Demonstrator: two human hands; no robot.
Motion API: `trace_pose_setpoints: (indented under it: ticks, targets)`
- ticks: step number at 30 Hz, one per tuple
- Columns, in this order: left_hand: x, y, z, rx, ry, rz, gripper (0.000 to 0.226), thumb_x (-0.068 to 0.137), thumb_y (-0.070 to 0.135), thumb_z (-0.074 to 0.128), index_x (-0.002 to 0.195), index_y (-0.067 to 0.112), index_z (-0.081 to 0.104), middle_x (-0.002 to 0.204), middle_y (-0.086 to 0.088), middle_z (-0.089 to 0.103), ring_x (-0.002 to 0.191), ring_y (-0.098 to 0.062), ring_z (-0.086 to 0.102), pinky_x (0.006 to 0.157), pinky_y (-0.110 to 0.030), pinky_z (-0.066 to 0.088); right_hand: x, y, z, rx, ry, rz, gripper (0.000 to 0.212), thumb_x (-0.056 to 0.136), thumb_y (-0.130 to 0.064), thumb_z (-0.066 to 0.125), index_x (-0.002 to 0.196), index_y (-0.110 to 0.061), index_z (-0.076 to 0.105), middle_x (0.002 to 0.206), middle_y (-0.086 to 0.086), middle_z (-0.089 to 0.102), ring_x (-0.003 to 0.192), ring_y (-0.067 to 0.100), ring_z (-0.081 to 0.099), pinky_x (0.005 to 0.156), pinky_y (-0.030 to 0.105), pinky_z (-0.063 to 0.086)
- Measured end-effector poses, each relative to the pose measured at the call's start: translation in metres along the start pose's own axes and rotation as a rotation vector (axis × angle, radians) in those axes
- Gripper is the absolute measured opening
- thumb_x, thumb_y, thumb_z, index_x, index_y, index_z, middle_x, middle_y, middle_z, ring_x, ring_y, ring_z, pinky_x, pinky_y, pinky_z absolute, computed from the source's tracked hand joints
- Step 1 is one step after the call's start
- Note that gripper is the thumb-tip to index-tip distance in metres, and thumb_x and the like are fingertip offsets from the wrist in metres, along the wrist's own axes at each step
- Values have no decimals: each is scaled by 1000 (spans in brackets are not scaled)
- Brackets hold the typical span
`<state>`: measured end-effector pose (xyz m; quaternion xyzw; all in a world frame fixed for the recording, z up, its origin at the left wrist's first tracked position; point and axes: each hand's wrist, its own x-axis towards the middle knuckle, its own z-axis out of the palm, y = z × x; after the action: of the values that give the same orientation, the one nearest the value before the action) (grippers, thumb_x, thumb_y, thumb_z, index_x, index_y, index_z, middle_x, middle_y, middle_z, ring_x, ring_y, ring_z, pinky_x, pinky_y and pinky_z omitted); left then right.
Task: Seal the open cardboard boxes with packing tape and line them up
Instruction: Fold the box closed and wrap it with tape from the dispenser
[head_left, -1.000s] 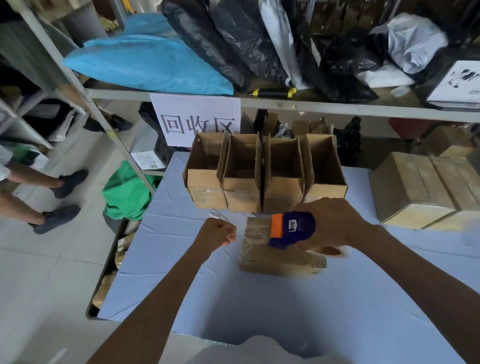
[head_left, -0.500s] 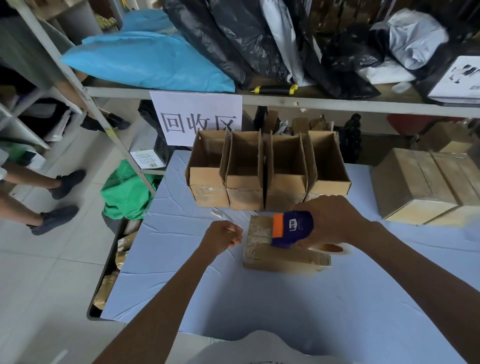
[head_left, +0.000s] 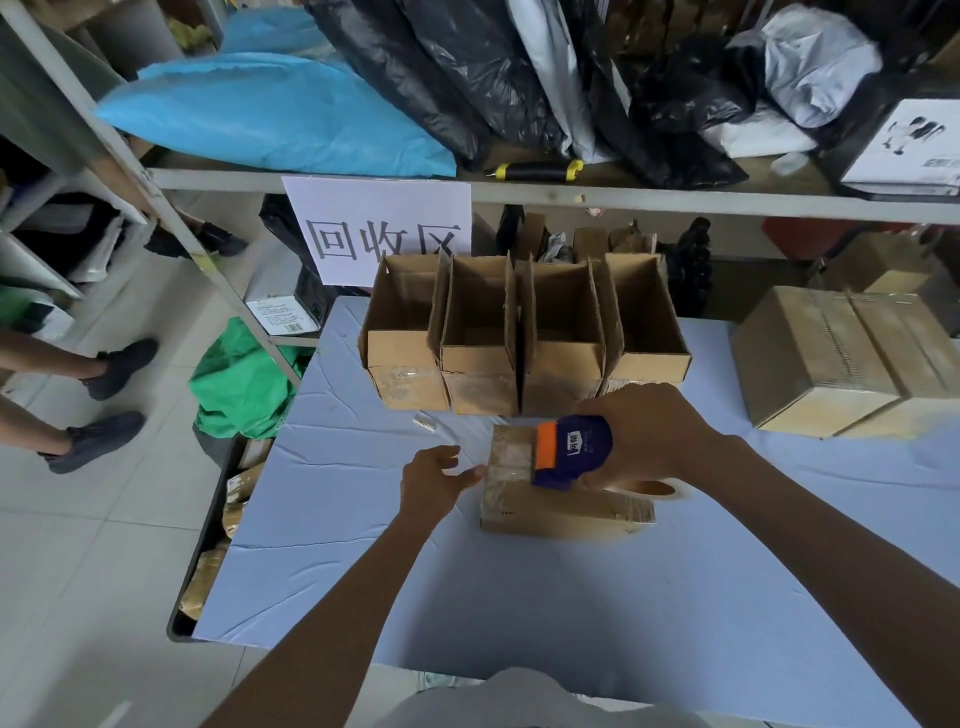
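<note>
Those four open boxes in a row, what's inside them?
The four open boxes show only bare cardboard walls inside; nothing shows above their rims. Their near walls hide the floors, so flat contents can't be ruled out.

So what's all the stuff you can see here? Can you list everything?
Open boxes: four, brown, in a row at the table's far edge.
Box being taped: one, brown, mid-table.
Sealed boxes: two at least, brown, at the right.
Tape dispenser: one, blue and orange, over the taped box.
Table: one, pale blue cover.
Paper sign: one, white, hanging from the shelf.
Bags: several, black, blue and grey, on the shelf.
Green bundle: one, on the floor.
Left hand: open, beside the taped box.
Right hand: grips the dispenser.
</note>
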<state>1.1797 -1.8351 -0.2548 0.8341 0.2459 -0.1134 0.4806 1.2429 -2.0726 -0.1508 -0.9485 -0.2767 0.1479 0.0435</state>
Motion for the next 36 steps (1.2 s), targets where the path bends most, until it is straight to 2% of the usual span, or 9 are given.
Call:
trace_pose_setpoints:
  ticks: [3, 5, 8, 12, 15, 22, 27, 30, 36]
  targets:
    - [-4, 10, 4, -43, 59, 74, 11, 79, 16, 73, 84, 6, 74, 80, -7, 73, 75, -19, 68, 83, -36, 54, -1, -1, -1, 8, 0, 0, 74, 66, -63, 71, 129, -34, 45, 120, -12, 60, 108, 12, 56, 93, 23, 44]
    - [-4, 20, 10, -39, 55, 52, 27, 84, 24, 65, 72, 1, 72, 71, -12, 72, 70, -25, 68, 79, -40, 56, -2, -4, -3, -3, -6, -5, 74, 66, -63, 71, 129, -34, 45, 120, -12, 60, 108, 12, 56, 92, 23, 44]
    - [-3, 27, 14, 73, 27, 26, 36, 81, 40, 69, 71, 6, 68, 67, 0, 67, 66, -15, 62, 68, -23, 49, -2, -7, -3, -18, -7, -7, 75, 66, -64, 71, 129, -33, 45, 119, -12, 60, 107, 12, 57, 92, 23, 45]
    - [-2, 28, 15, 210, 38, 55, 30, 83, 27, 68, 62, 5, 65, 53, -1, 52, 49, -8, 44, 46, -10, 29, 1, -16, -2, -62, -19, -18, 74, 64, -67, 70, 127, -34, 47, 116, -13, 62, 104, 11, 58, 91, 23, 45]
    - [1, 27, 10, 315, 73, 87, 37, 84, 22, 62, 51, 10, 52, 47, 0, 41, 42, -9, 33, 39, -13, 27, 8, -21, -2, -61, -33, -9, 73, 62, -66, 71, 124, -33, 50, 113, -12, 63, 101, 12, 60, 88, 25, 46]
    - [11, 3, -24, 328, 147, 22, 27, 84, 28, 66, 64, 9, 64, 59, 2, 49, 55, -11, 44, 49, -17, 30, 45, -61, 5, -120, -41, -55, 71, 59, -70, 69, 117, -32, 53, 104, -10, 65, 91, 12, 61, 77, 23, 45]
    - [17, 4, -24, 382, 115, 16, 40, 84, 48, 64, 79, 8, 63, 75, -2, 61, 66, -11, 54, 51, -15, 33, 48, -63, 6, -123, -43, -46, 72, 58, -70, 69, 117, -33, 52, 104, -10, 65, 90, 11, 60, 72, 21, 39]
    - [21, 4, -22, 406, 132, 4, 42, 84, 48, 64, 91, 7, 66, 91, -5, 66, 83, -18, 63, 64, -20, 38, 49, -63, 9, -110, -46, -48, 71, 59, -69, 70, 117, -32, 52, 104, -10, 65, 90, 12, 61, 73, 21, 40]
    - [9, 15, -12, 357, 211, -112, 29, 84, 31, 68, 75, 4, 66, 73, -13, 63, 63, -21, 56, 46, -21, 29, 45, -46, 4, -15, -77, -75, 68, 60, -67, 72, 114, -31, 53, 100, -10, 65, 84, 10, 59, 71, 20, 42]
